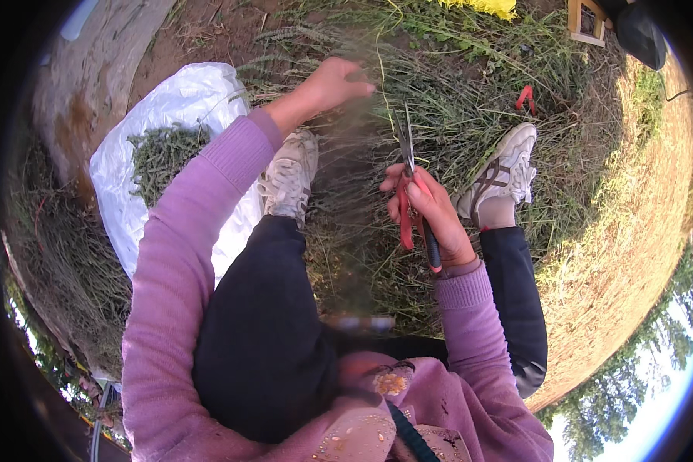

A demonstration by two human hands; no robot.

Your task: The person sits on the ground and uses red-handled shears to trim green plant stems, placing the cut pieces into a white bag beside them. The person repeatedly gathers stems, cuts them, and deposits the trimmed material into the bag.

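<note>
Garden snips [406, 142] with red and black handles and long narrow blades point away from me, the blades slightly apart. My right hand [433, 209] is wrapped round their handles. Farther out and to the left, my left hand [337, 85] is closed in a pinch over the grey-green stems. What its fingertips hold, if anything, is hidden by blur. Cut grey-green stems [439, 100] lie thickly on the ground between and beyond my shoes. A thin yellowish strand [380, 61] runs across them near the blade tips.
A white plastic sheet [119, 192] at my left bears a pile of green sprigs [165, 160]. My shoes [289, 173] flank the stems. A red object [525, 98] lies at the far right, near a wooden frame [587, 21]. Something yellow [485, 6] sits at the far edge.
</note>
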